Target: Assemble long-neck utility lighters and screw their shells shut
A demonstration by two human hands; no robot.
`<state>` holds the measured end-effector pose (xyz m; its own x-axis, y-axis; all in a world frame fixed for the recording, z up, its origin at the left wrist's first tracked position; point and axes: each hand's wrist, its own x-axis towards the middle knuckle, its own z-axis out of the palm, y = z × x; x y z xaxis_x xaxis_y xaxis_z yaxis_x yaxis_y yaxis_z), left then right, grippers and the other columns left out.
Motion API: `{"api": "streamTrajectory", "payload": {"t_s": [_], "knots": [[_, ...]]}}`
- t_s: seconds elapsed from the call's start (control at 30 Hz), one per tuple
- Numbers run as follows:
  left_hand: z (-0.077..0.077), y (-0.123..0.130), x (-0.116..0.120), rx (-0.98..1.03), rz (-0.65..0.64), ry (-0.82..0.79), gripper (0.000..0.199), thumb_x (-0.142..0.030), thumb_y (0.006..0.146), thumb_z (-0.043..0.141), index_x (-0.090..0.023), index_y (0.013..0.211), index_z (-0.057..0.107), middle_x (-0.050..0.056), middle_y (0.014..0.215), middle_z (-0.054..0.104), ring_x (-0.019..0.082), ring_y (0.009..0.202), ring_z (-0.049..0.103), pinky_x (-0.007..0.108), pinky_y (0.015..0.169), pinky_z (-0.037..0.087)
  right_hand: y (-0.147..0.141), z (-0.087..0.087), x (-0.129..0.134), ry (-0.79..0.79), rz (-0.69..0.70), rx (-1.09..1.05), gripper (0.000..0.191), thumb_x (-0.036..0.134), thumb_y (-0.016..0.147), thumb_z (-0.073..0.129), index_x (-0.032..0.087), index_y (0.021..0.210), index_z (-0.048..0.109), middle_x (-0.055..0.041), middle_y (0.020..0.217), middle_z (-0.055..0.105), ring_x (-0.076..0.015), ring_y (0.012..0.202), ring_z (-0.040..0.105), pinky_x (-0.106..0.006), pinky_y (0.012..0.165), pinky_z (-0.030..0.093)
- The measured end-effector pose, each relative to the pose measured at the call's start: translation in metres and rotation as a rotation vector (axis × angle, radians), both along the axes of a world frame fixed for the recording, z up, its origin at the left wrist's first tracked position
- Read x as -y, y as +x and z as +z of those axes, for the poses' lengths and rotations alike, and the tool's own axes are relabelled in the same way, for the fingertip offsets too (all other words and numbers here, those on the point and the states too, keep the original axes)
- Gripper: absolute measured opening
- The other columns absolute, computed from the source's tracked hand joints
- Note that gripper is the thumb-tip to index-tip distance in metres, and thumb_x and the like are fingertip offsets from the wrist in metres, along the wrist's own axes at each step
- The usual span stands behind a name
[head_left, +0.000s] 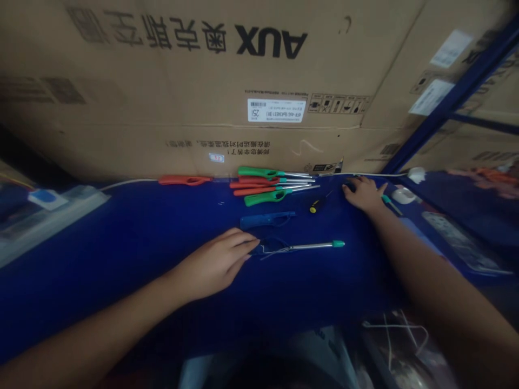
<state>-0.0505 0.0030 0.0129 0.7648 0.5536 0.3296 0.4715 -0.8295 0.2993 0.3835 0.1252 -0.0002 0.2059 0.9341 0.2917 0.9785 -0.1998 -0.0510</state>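
Observation:
My left hand (221, 262) is closed round the handle end of a blue gas lighter (279, 247) low over the blue table. Its handle looks like an open half, with thin wires or strips in it, and a metal tube with a green tip points right. A separate blue handle shell (265, 219) lies just beyond. At the back right, my right hand (365, 193) is palm down, thumb and fingers bent about a small dark thing I cannot make out. A screwdriver (317, 205), black and yellow, lies to its left.
Several green and red lighters (263, 186) lie in a pile against a large cardboard box (182, 108). A red handle (184, 180) is left of them. A white roll (404, 195) and a green-tipped piece (391, 204) lie right. A blue metal post (441, 113) slants up at right.

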Motion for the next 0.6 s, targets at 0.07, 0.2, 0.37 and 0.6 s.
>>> {"api": "streamTrajectory", "payload": {"t_s": [0.07,0.2,0.37,0.6], "knots": [[0.002,0.000,0.001,-0.008,0.007,-0.006,0.038,-0.014,0.097,0.051,-0.022,0.132,0.062,0.008,0.126,0.066,0.022,0.116,0.060,0.039,0.102,0.055,-0.003,0.003,0.002,0.017,-0.002,-0.018,0.043,0.033,0.091,0.043,0.016,0.125,0.064,-0.0189,0.132,0.058,-0.0388,0.127,0.049,-0.068,0.102,0.036],[0.006,0.001,0.003,-0.012,0.037,-0.022,0.035,-0.018,0.096,0.054,-0.021,0.130,0.063,0.007,0.124,0.067,0.021,0.115,0.061,0.037,0.101,0.055,-0.006,0.008,0.003,0.023,0.014,-0.056,0.036,0.027,0.086,0.049,0.018,0.116,0.068,-0.0169,0.122,0.063,-0.0355,0.119,0.056,-0.052,0.095,0.047],[0.008,0.002,0.002,-0.012,0.043,-0.045,0.033,-0.023,0.097,0.055,-0.022,0.128,0.064,0.006,0.120,0.068,0.020,0.112,0.062,0.036,0.099,0.055,-0.007,0.014,0.001,-0.066,0.100,-0.132,0.030,0.023,0.087,0.055,0.014,0.112,0.069,-0.0120,0.096,0.073,-0.0229,0.086,0.068,-0.033,0.079,0.053],[0.004,0.003,0.001,0.004,0.075,-0.033,0.030,-0.028,0.098,0.057,-0.022,0.125,0.067,0.007,0.118,0.069,0.021,0.111,0.063,0.038,0.099,0.054,-0.008,0.017,0.005,-0.047,0.109,-0.138,0.031,0.014,0.080,0.063,0.012,0.109,0.072,-0.0103,0.082,0.075,-0.0215,0.071,0.068,-0.030,0.068,0.051]]}}
